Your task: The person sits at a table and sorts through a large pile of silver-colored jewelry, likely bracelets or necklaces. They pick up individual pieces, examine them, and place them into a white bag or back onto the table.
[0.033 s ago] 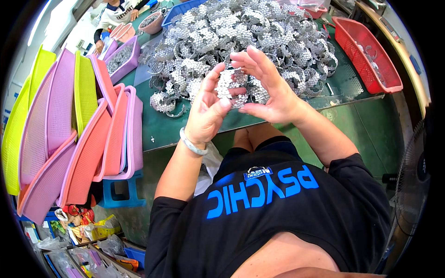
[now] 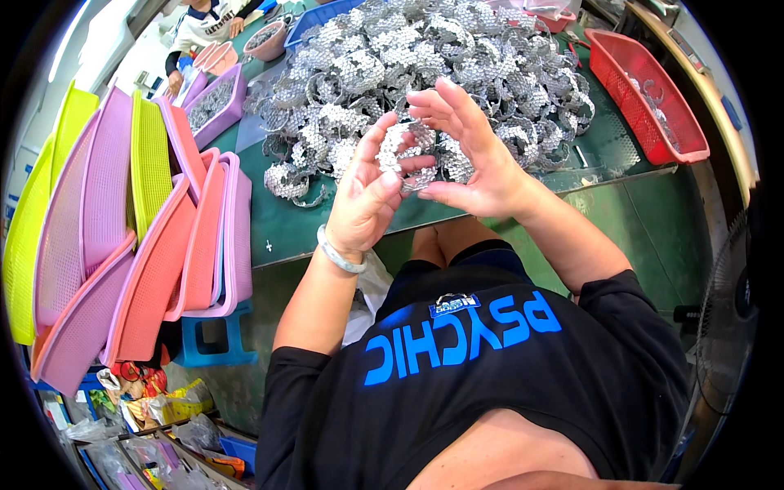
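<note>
My left hand (image 2: 363,184) holds a curved, bracelet-like band (image 2: 396,145) made of small silver-white plates. Its thumb lies at the near side, and fingertips show through the band's opening. On the other side my right hand (image 2: 486,159) curves around the same band, thumb at its lower edge and fingers spread near its top. Part of the right fingers' contact is hidden behind the band. Just beyond both hands rises a large heap of similar silver bands (image 2: 359,69) on the green table (image 2: 286,229). A pale bangle (image 2: 336,251) circles my left wrist.
Stacked pink, purple and yellow-green plastic baskets (image 2: 151,269) lean at the left above a blue stool (image 2: 214,335). A red basket (image 2: 645,98) with a few bands sits far right. Another person (image 2: 204,28) works at the far left. A fan (image 2: 723,310) stands right.
The band has turned slightly between my hands, so its ring opening shows more. Both hands stay almost in place.
</note>
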Demonstrator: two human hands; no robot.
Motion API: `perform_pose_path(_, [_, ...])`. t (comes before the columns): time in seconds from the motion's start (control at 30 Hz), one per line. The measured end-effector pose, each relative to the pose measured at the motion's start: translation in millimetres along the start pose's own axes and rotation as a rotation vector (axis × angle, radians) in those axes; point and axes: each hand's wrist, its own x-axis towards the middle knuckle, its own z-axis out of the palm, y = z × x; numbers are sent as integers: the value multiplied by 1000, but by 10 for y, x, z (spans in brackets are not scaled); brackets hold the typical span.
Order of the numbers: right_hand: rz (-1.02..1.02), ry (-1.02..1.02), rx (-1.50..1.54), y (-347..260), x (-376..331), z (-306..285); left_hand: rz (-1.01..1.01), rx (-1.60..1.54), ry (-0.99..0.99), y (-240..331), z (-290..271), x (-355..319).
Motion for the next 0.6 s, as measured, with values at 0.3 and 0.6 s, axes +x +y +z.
perform_pose_path(0.3, [88,33,-81,-80,7,26,65,-37,32,-26,-9,-7])
perform_pose_path(0.6, [154,20,-98,-1,-58,4,395,967,210,6,25,29])
